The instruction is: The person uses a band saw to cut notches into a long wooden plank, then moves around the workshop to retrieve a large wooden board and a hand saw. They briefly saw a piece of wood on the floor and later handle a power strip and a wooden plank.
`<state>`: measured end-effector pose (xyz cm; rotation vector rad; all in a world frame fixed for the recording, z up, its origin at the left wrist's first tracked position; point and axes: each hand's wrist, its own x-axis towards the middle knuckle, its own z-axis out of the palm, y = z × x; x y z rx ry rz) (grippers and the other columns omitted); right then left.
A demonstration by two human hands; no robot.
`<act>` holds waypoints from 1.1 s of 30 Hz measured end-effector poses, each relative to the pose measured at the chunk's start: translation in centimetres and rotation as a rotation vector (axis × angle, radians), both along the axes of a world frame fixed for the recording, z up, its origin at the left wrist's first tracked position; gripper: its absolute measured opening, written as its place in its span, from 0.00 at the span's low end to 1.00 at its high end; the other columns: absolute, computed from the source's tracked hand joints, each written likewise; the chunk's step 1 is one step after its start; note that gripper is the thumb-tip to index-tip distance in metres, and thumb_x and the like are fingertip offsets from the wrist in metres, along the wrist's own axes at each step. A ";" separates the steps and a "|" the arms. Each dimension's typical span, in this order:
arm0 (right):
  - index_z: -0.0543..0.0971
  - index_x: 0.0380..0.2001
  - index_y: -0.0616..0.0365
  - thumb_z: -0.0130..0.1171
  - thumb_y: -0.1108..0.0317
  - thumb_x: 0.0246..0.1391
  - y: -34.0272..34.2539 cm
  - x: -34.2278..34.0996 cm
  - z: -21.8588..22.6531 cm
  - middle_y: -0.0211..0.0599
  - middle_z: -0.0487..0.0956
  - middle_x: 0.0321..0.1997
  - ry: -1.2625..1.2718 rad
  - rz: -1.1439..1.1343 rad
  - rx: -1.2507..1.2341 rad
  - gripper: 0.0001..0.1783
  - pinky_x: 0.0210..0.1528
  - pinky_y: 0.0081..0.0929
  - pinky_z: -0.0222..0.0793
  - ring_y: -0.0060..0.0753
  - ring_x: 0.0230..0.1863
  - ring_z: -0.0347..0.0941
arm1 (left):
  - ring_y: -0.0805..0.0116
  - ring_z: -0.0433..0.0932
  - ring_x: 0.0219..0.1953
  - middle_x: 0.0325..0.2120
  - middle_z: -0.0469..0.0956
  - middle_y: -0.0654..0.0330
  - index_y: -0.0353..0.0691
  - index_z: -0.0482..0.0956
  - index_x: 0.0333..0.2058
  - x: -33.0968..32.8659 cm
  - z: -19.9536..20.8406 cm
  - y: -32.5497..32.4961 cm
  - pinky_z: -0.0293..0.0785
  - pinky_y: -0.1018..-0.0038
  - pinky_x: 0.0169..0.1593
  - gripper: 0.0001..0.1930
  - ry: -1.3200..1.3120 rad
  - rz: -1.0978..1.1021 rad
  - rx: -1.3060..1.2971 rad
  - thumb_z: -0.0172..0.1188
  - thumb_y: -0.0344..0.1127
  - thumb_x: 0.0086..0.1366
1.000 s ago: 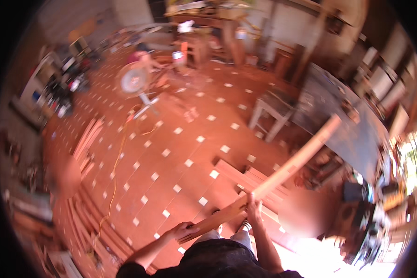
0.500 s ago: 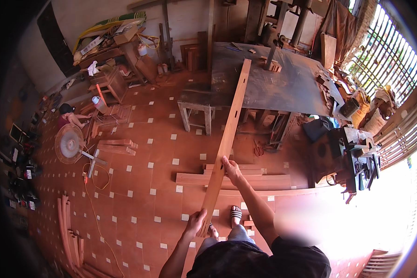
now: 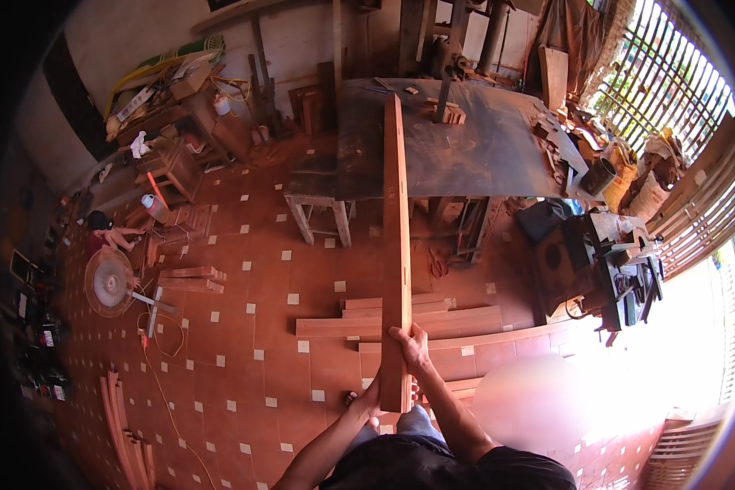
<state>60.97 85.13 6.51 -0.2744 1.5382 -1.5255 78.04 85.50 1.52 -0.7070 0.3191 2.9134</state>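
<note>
A long wooden beam points away from me, its far end above or on the dark worktable; I cannot tell whether it rests there. Narrow slots show along its right-hand face. My right hand is closed around the beam a little way up from the near end, thumb across the top face. At the near end's left side, my left hand grips the beam, with its fingers mostly hidden behind the wood.
Several boards lie on the tiled floor beyond my feet. A machine stands to the right. On the left are a fan, a crouching person, stacked wood pieces, a yellow cord and long strips.
The beam has swung from a slant to nearly straight ahead and rolled, so its slotted face has turned to the right. Both hands have stayed on it while the view has shifted.
</note>
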 end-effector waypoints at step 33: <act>0.70 0.58 0.67 0.73 0.39 0.43 -10.6 -6.7 -0.1 0.55 0.77 0.57 0.351 -0.083 0.359 0.50 0.61 0.41 0.69 0.51 0.60 0.73 | 0.76 0.74 0.38 0.43 0.76 0.66 0.51 0.61 0.67 -6.0 2.7 -7.0 0.74 0.76 0.34 0.40 -0.358 0.183 -0.845 0.71 0.49 0.60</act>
